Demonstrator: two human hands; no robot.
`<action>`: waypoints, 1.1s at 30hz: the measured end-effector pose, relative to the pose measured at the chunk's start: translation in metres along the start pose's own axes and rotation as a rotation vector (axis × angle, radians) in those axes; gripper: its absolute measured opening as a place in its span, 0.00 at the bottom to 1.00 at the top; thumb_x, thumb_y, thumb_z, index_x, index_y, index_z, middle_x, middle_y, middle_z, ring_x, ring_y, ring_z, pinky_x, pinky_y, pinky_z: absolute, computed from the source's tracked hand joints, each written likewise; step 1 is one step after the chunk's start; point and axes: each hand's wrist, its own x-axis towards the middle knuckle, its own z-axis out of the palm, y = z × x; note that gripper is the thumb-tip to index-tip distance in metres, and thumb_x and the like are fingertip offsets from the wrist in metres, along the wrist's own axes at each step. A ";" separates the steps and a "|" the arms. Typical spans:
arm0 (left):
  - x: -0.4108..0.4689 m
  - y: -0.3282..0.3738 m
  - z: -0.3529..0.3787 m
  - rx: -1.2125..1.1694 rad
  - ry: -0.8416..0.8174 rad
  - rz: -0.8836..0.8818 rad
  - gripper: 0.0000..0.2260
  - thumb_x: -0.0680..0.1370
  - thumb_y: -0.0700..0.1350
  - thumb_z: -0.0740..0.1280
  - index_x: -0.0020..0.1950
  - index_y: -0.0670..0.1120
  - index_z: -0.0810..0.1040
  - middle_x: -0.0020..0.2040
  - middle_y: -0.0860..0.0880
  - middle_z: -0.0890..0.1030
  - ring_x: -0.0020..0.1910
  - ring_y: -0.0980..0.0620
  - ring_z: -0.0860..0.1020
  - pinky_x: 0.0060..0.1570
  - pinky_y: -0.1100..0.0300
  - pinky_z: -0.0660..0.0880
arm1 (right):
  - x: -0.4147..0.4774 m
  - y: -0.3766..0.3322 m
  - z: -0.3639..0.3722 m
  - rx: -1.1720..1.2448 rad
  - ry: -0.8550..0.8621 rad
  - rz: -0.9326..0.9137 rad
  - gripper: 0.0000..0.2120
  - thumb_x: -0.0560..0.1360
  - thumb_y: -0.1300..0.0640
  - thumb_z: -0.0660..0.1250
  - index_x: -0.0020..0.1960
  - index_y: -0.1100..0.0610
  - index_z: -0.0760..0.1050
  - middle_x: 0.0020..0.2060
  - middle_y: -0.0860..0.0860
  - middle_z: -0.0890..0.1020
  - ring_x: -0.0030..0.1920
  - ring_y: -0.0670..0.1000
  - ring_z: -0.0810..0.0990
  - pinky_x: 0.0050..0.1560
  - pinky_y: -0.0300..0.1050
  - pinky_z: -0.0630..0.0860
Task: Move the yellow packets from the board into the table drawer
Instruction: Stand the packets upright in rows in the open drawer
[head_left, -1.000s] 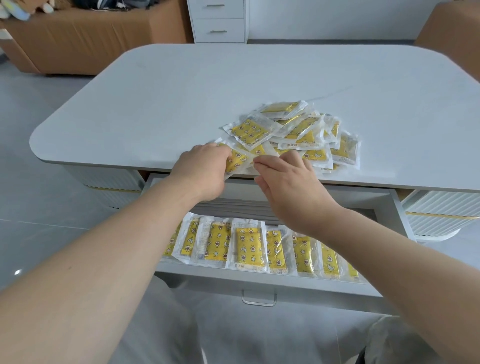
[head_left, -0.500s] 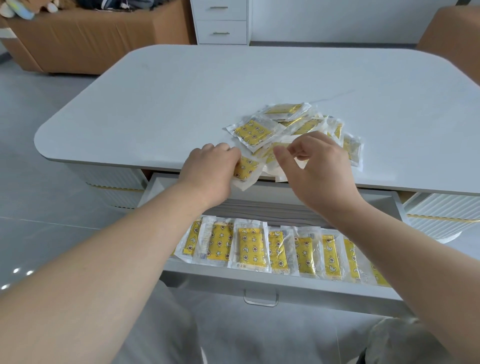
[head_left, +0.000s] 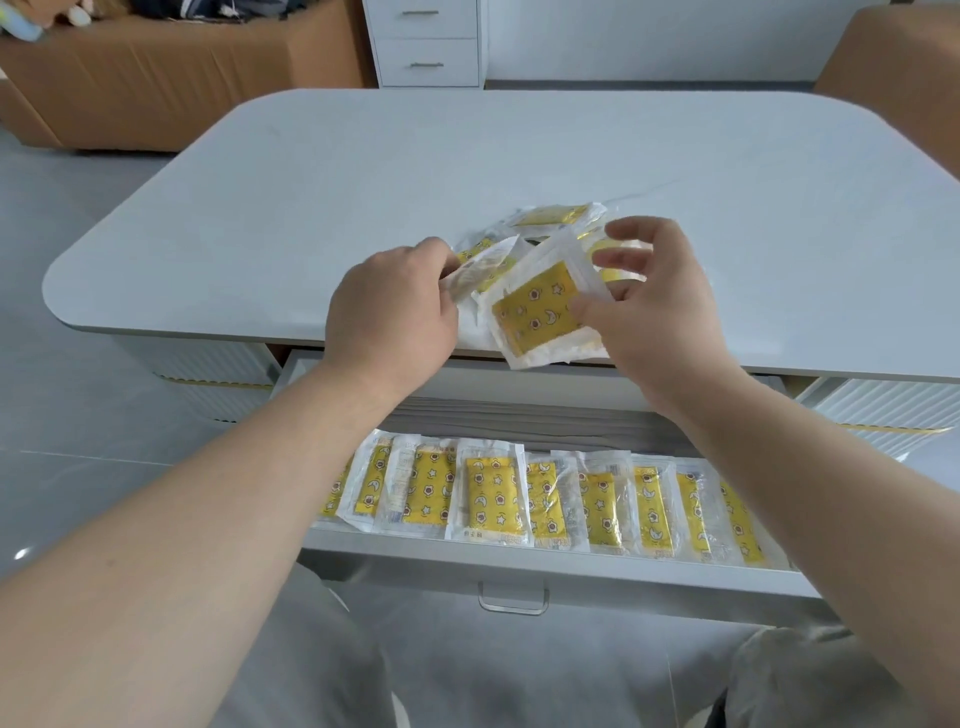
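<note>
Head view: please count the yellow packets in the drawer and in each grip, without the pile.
Drawer packets showing in the drawer: 9
White-backed packet in the left grip: 1
Starred packet in the right grip: 1
Total: 11

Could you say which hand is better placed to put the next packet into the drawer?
Right hand: it pinches a yellow packet over the table edge, above the open drawer; the left hand grips another packet farther back.
</note>
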 end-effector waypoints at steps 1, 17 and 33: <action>0.000 0.000 0.000 -0.020 0.026 0.005 0.08 0.77 0.38 0.65 0.53 0.45 0.80 0.41 0.49 0.79 0.42 0.44 0.74 0.38 0.56 0.67 | 0.000 -0.002 -0.001 0.017 -0.031 0.018 0.27 0.74 0.65 0.71 0.67 0.45 0.70 0.54 0.45 0.81 0.44 0.44 0.83 0.29 0.32 0.75; -0.005 -0.001 -0.009 -0.395 0.045 -0.024 0.07 0.77 0.36 0.70 0.49 0.48 0.83 0.44 0.53 0.84 0.34 0.56 0.84 0.40 0.55 0.80 | -0.004 -0.025 -0.018 -0.725 -0.592 -0.197 0.04 0.83 0.55 0.61 0.55 0.45 0.70 0.40 0.45 0.81 0.28 0.43 0.80 0.35 0.40 0.76; 0.001 0.003 -0.009 -0.836 -0.176 -0.220 0.33 0.58 0.68 0.79 0.56 0.54 0.80 0.59 0.52 0.82 0.59 0.53 0.82 0.62 0.55 0.78 | -0.014 0.073 0.013 -0.829 -0.827 0.038 0.11 0.80 0.59 0.64 0.60 0.49 0.76 0.49 0.46 0.79 0.47 0.50 0.81 0.44 0.41 0.77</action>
